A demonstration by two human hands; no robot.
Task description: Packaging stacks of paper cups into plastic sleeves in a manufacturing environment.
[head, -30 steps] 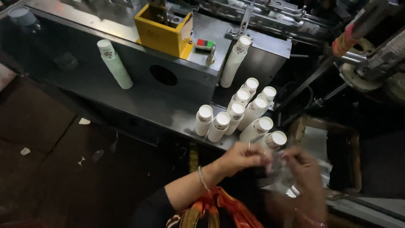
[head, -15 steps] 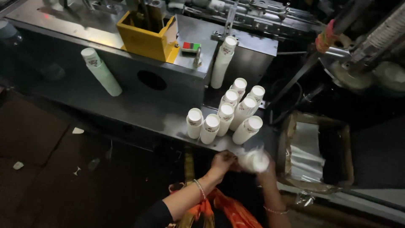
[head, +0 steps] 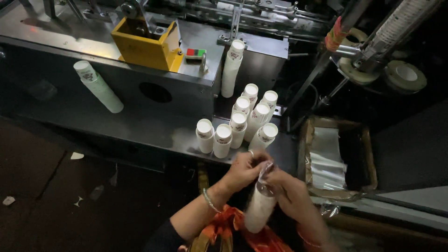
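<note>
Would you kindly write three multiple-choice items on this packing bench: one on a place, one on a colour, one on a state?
1. Where is the box of clear bags?
A. right of the standing cup stacks
B. on the yellow housing
C. left of the lying stack

2. What colour is the open-topped housing on the machine?
A. blue
B. yellow
C. white

3. The stack in the hands is
A. bare
B. lying on the floor
C. sheathed in clear film

A: it sits beside the standing cup stacks.
B: plainly yellow.
C: left hand and right hand pinch film at its top.
</note>
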